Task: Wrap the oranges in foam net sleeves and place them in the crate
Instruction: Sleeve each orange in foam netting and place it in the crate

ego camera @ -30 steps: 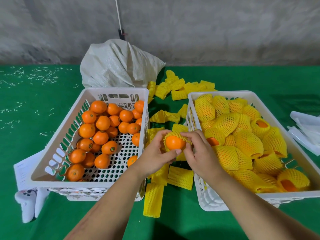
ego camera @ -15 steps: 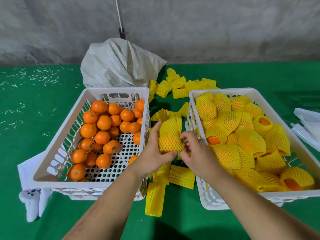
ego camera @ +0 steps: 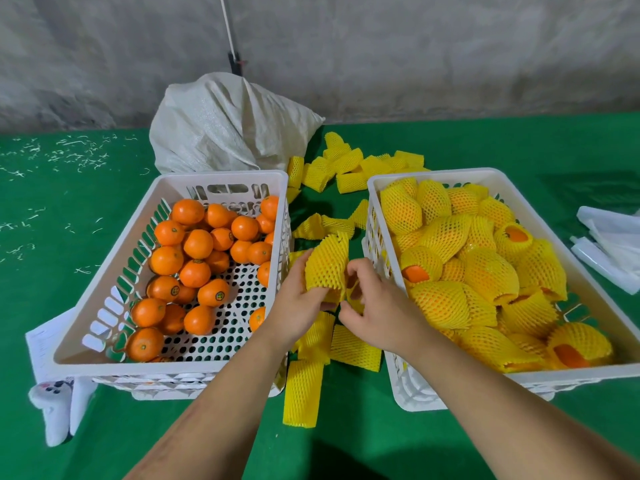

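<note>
Item: round orange sheathed in yellow foam net sleeve, between the two white perforated plastic crates. Left hand grips it; right hand pinches the sleeve's lower edge. Likely soft, springy, non-slip; hold around the middle.

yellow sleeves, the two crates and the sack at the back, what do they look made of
Yellow sleeves: soft foam netting, matte, open diamond mesh. Left crate and right crate: white moulded plastic, likely rigid, with slotted walls. Sack: apparently woven plastic fabric, off-white and creased.
</note>
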{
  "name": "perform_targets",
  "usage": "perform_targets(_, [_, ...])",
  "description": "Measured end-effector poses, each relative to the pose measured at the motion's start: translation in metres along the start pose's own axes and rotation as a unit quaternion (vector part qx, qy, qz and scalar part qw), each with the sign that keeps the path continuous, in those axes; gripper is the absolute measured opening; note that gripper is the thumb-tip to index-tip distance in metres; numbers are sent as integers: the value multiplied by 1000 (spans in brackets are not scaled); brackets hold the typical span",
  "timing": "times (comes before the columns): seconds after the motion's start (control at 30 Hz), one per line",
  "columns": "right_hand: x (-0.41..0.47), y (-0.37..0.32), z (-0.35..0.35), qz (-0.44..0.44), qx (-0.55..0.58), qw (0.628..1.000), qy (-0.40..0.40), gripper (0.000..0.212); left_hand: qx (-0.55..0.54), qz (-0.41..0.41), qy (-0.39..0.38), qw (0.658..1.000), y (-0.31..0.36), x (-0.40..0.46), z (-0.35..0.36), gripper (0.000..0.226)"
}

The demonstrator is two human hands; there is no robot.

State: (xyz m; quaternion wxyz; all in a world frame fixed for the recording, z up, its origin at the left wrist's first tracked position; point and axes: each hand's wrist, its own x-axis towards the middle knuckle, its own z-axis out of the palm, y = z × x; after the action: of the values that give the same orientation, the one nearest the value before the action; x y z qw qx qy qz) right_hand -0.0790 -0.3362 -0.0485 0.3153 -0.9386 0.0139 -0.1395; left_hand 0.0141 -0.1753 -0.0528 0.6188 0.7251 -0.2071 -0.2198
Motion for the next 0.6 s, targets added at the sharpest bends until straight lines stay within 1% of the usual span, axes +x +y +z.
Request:
perform_targets(0.03, [0,1,-1,-1,11,1000,-1,23,-5,4,7,1000,0,0,-1,71])
perform_targets(0.07, [-1,2,-3,0,36,999,2,18,-4,11,14,1000,1,0,-2,72])
perform_targets(0.13, [0,1,-7,27,102,994,13,42,8,27,26,999,6,-1,-3,76])
perform_targets(0.2, [0,-5,-14,83,132,988,20,61,29,52,23,998,8,-2,-2,79])
perform_targets(0.27, [1,-16,-18,122,146,981,17,68,45,89,25,995,10,-5,3,80])
perform_targets(0.3, [1,-22,-19,143,171,975,20,73,63,104,28,992,12,-7,7,82])
perform_targets(0.37, [0,-32,-19,179,264,947,51,83,108,134,34,985,15,-10,15,86])
perform_targets(0.43, [-2,-44,-20,179,304,932,78,74,158,165,22,973,17,-14,22,102])
perform_targets(0.47, [-5,-47,-22,184,321,925,86,67,180,179,4,967,17,-17,25,114])
perform_targets(0.5, [-9,-47,-26,192,346,913,98,60,192,188,-19,963,18,-19,28,120])
perform_targets(0.53, [-15,-44,-34,199,363,903,117,55,198,198,-43,959,19,-20,30,120])
perform_targets(0.57, [-23,-37,-46,196,366,898,146,54,203,211,-62,954,23,-21,28,114])
perform_targets(0.6, [-33,-28,-61,193,347,900,180,57,210,226,-66,949,26,-21,21,106])
